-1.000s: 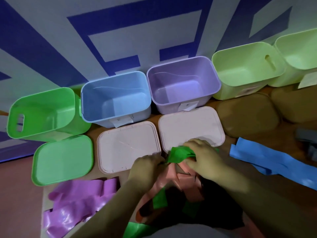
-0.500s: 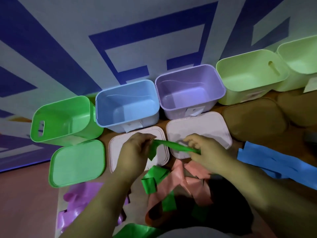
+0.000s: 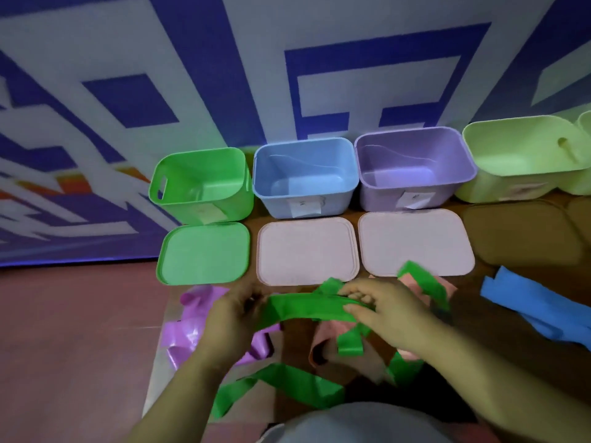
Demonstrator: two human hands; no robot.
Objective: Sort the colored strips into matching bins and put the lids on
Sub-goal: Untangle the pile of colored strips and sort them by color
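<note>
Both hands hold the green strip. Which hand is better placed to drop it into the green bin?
Left, probably. The left hand grips the green strip at the end nearer the green bin; the right hand would have to cross over.

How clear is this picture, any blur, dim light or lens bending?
Head view: dim, colour-tinted light; motion blur softens the right hand and the long green plastic strip it grips; the wide lens bows the blue-and-white backdrop and stretches the pale green plastic bin at the right edge.
</note>
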